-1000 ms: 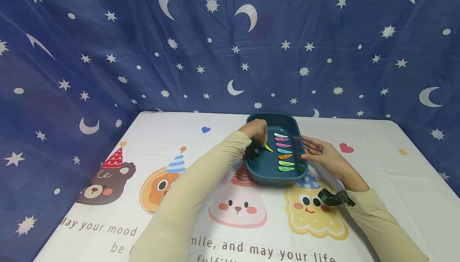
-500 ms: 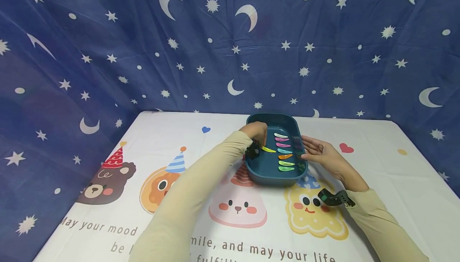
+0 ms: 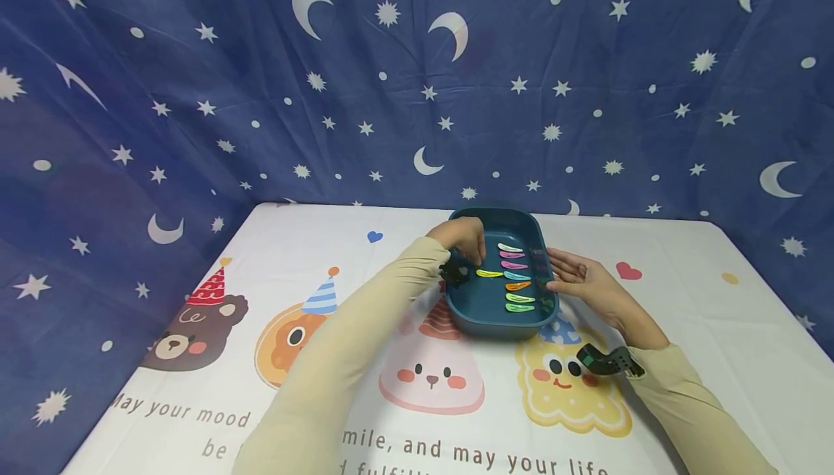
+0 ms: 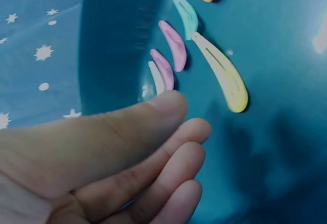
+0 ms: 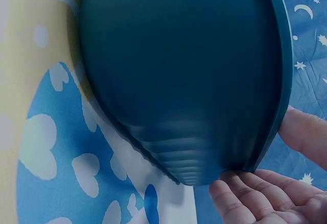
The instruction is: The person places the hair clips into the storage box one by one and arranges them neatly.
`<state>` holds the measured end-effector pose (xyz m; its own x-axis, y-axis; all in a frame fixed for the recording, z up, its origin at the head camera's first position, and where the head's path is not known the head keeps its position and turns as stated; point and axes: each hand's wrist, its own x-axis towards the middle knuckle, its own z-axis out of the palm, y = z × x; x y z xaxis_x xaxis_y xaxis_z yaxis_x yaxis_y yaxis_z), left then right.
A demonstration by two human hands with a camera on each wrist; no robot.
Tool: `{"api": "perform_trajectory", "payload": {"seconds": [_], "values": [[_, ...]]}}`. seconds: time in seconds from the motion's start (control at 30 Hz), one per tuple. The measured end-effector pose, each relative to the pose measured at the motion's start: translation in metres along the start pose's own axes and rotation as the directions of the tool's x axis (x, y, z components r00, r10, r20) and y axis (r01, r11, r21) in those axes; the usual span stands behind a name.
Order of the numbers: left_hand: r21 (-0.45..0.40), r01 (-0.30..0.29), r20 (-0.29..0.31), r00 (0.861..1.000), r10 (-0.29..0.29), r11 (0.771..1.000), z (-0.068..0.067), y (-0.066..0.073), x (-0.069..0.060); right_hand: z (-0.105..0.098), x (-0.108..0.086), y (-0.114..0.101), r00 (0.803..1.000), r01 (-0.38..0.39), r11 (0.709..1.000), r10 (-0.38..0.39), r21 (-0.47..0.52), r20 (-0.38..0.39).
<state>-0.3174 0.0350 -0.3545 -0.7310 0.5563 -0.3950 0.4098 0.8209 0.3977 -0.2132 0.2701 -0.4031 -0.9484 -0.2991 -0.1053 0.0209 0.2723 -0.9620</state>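
A dark teal plastic bin stands on the table. Inside, a yellow snap hair clip lies flat on the bin's floor, its narrow tip close to or touching the blue hair clip. My left hand hovers in the bin beside the yellow clip. In the left wrist view its thumb and fingers are loosely bent with nothing visible between them. My right hand rests against the bin's right wall from outside, the thumb at the rim and the fingers extended along the side.
Along the bin's right side runs a column of hair clips: white, two pink, blue, orange, and two green ones nearest me. A white cartoon-print tablecloth covers the table. Behind it hangs a blue star-and-moon curtain.
The yellow hair clip turned from slanted to nearly level and was let go on the bin floor. My left hand drew slightly back from it; the right hand stayed still.
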Motion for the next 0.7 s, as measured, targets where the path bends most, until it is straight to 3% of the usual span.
{"api": "perform_trajectory", "payload": {"seconds": [0.17,0.37,0.7], "values": [[-0.069,-0.068,-0.013,0.998,0.067,0.995,-0.008,-0.005,-0.01,0.0,0.0,0.002,1.0,0.003,1.0,-0.003,0.014,0.007],[-0.062,-0.142,-0.066,0.988,0.138,0.988,-0.018,-0.013,-0.025,0.0,-0.001,0.0,1.0,-0.002,1.0,0.002,-0.008,0.003],[-0.128,-0.267,-0.183,0.953,0.241,0.955,-0.03,-0.043,-0.054,0.0,-0.001,0.0,1.0,-0.009,1.0,0.009,-0.012,-0.002]]}}
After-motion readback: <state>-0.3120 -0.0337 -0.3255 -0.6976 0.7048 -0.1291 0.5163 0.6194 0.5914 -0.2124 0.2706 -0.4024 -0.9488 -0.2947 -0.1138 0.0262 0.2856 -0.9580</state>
